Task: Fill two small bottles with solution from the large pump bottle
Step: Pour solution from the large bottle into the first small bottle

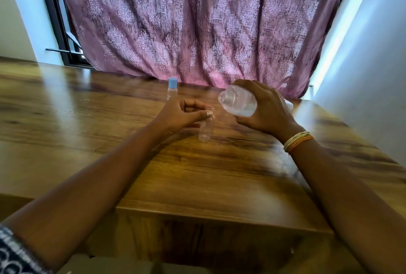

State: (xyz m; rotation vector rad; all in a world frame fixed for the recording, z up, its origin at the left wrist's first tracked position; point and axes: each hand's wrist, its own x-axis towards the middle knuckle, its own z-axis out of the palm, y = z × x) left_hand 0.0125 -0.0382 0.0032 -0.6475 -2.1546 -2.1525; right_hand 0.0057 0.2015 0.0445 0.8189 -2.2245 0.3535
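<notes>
My right hand [267, 109] grips the large clear bottle [238, 102], tilted on its side with its open, pumpless neck pointing left; clear liquid lies in its lower part. My left hand [183, 114] pinches the neck of a small clear uncapped bottle [206, 130] that stands on the wooden table [109, 142], just below and left of the large bottle's mouth. A second small bottle [172, 90] with a light blue cap stands upright behind my left hand, near the table's far edge.
A purple patterned curtain [197, 25] hangs right behind the table's far edge. A white object [289, 104] shows partly behind my right hand. A white wall [373, 65] rises along the right side. The table's near edge runs at the middle bottom.
</notes>
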